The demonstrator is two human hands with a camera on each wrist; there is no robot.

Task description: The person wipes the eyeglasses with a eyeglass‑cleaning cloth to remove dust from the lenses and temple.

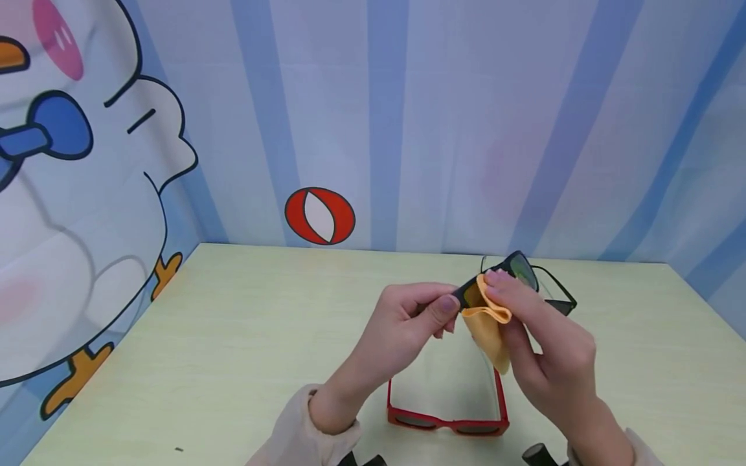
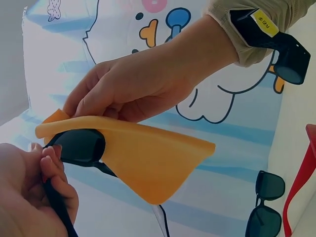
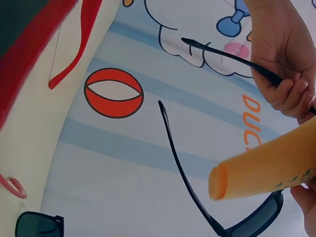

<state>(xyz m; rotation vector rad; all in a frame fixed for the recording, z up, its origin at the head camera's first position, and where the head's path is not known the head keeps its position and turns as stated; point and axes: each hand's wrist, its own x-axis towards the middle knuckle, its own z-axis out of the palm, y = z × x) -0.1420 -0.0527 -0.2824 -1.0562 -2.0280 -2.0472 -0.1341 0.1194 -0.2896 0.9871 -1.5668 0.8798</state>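
Observation:
My left hand [image 1: 416, 314] grips one end of a pair of black sunglasses [image 1: 521, 268], held above the table with the lenses tilted. Thumb and fingers of my right hand [image 1: 544, 343] pinch a folded orange cloth [image 1: 486, 330] against a lens. In the left wrist view, the cloth [image 2: 158, 163] drapes over the frame beside a dark lens [image 2: 84, 147], while my left hand [image 2: 29, 182] holds the hinge end. From the right wrist, the cloth [image 3: 266, 168] hides part of the frame, and an unfolded temple arm [image 3: 185, 173] sticks out.
Red-framed glasses [image 1: 447, 424] lie unfolded on the pale table [image 1: 262, 349], below my hands. Another dark pair of sunglasses [image 1: 562, 304] lies behind my right hand. A striped cartoon backdrop [image 1: 443, 129] rises at the back edge. A small dark speck [image 1: 179, 448] is near the front left.

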